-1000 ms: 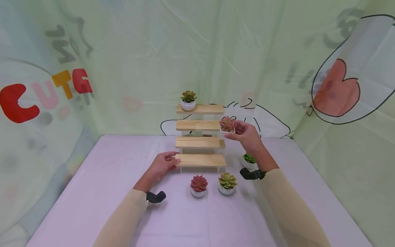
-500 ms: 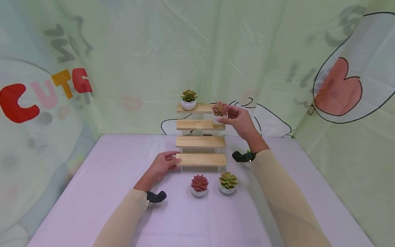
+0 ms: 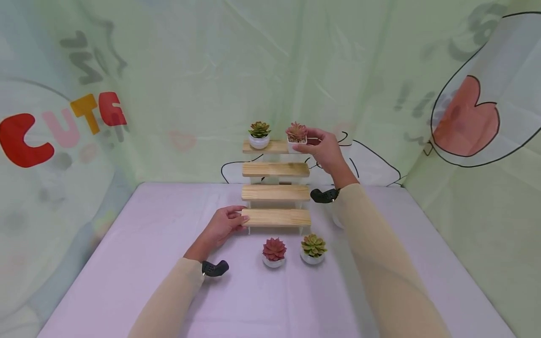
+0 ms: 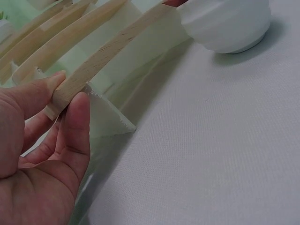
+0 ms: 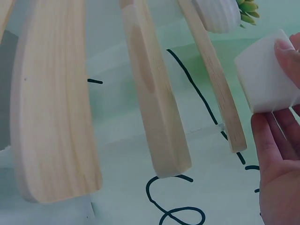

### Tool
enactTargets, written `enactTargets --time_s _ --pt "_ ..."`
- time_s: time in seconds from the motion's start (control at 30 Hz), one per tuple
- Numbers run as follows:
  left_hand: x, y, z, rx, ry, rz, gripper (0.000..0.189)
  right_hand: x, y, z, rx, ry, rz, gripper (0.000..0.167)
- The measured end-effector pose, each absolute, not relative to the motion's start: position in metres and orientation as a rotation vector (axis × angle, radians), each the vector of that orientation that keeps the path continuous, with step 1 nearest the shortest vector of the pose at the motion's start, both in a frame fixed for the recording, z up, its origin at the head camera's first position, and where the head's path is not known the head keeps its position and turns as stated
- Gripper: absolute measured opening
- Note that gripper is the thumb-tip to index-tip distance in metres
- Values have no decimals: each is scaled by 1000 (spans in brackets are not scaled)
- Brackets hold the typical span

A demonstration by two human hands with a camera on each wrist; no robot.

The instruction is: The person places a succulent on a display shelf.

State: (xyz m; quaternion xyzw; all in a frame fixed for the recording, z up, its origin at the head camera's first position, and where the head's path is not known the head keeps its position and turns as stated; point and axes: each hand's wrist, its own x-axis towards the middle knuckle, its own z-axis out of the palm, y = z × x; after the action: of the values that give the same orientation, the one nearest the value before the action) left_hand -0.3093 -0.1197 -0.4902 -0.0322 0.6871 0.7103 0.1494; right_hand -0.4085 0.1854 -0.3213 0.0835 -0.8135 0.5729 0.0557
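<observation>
My right hand grips a pink potted succulent by its square white pot, at the right end of the top shelf. In the right wrist view the pot is just apart from that shelf's edge. A green succulent in a round white pot sits on the left of the top shelf. My left hand pinches the left end of the lowest wooden shelf between thumb and fingers, as the left wrist view shows. The stand has several stepped wooden boards on clear supports.
A red succulent and a yellow-green succulent, both in round white pots, stand on the pale tablecloth before the stand. Another white pot is mostly hidden behind the right forearm. A printed curtain hangs behind.
My right hand has carried the pink succulent up and to the left, from beside the second-highest shelf to the top one. The right forearm now covers most of the far-right pot. The left hand stays put.
</observation>
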Motion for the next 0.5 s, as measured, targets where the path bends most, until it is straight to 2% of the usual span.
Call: enactTargets --time_s 0.5 --pt "-309 -117 -492 -88 1943 2053 49 -422 183 -319 145 -2498 1719 72"
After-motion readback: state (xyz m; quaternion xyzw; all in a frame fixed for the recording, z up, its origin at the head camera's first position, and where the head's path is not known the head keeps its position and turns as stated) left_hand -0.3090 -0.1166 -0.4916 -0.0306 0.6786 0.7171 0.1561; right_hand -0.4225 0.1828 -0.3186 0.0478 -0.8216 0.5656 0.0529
